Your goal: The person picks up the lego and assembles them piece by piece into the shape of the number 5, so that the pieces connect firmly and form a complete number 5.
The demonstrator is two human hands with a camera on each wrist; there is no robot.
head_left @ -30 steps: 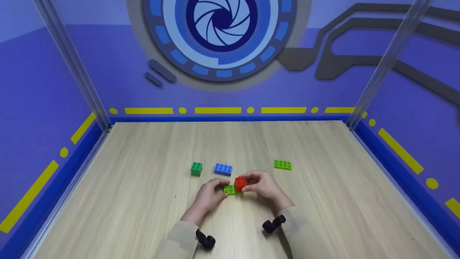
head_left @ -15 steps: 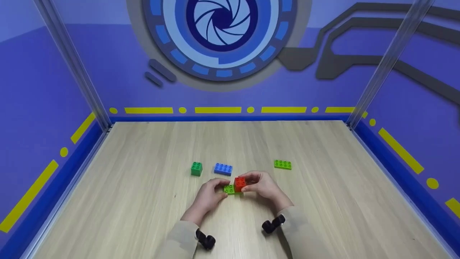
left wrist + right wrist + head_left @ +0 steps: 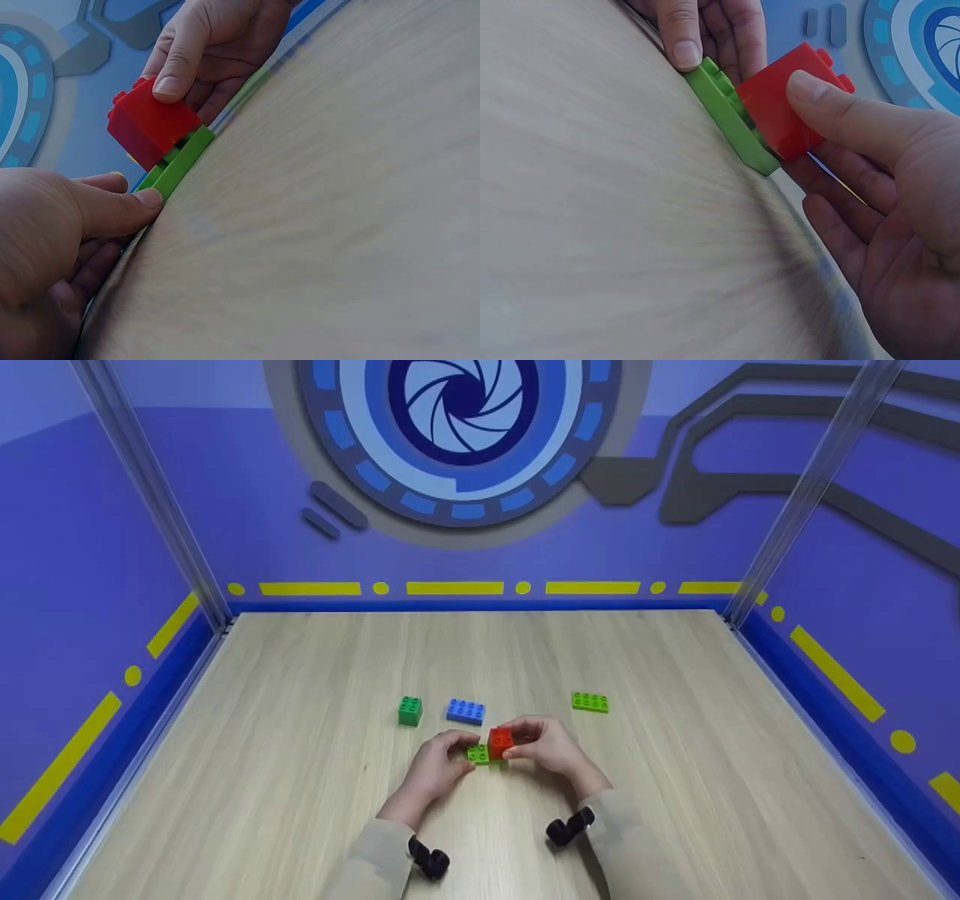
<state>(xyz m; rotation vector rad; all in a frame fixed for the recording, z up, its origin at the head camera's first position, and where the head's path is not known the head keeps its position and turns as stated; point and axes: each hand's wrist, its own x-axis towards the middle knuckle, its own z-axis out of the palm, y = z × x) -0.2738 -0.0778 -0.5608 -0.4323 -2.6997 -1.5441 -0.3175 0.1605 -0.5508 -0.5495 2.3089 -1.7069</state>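
Observation:
My left hand (image 3: 433,765) pinches the left end of a flat light green toy brick (image 3: 478,754) between thumb and fingers, low at the table. Over that brick's right end, my right hand (image 3: 553,746) grips a tall red brick (image 3: 501,741), thumb on the near face and fingers behind. In the right wrist view the red brick (image 3: 776,97) leans slightly, its lower edge right at the studs of the light green brick (image 3: 724,112). The left wrist view shows a narrow gap under part of the red brick (image 3: 150,120). Its far side is hidden.
A blue brick (image 3: 466,712) lies just beyond the hands, with a dark green brick (image 3: 409,711) to its left. Another flat light green brick (image 3: 590,703) lies farther right. Printed blue panels (image 3: 480,562) wall the wooden table (image 3: 300,675) at the back and sides.
Both hands hold almost the same place. The red brick seems to shift very slightly left over the light green brick; the other bricks stay put.

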